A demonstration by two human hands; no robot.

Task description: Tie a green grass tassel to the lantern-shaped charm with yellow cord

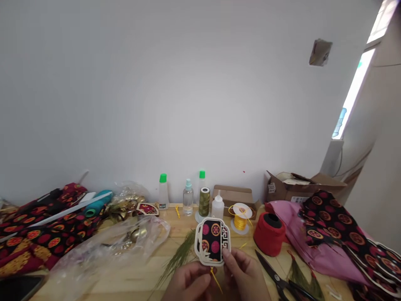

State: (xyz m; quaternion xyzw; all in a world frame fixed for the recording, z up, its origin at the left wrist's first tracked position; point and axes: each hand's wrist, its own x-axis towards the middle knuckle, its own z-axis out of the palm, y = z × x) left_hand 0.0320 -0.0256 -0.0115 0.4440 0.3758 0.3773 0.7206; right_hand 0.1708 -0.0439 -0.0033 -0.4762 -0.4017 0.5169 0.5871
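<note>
A flat pendant with a pale cut-out frame and dark, round-patterned cloth inside is held upright over the table. My right hand grips its lower right edge, the thumb pressed on the front. At the lower left edge, the curled fingers of my left hand close on the pendant, partly hidden behind it. A short yellow cord hangs from the bottom, between both hands. Just behind on the wooden tabletop lie loose green threads.
Black scissors, green tassels and a red thread cone are at right. Behind stand a squeeze bottle, a spray bottle and a yellow cord spool. Plastic bags and patterned cloth cover the left.
</note>
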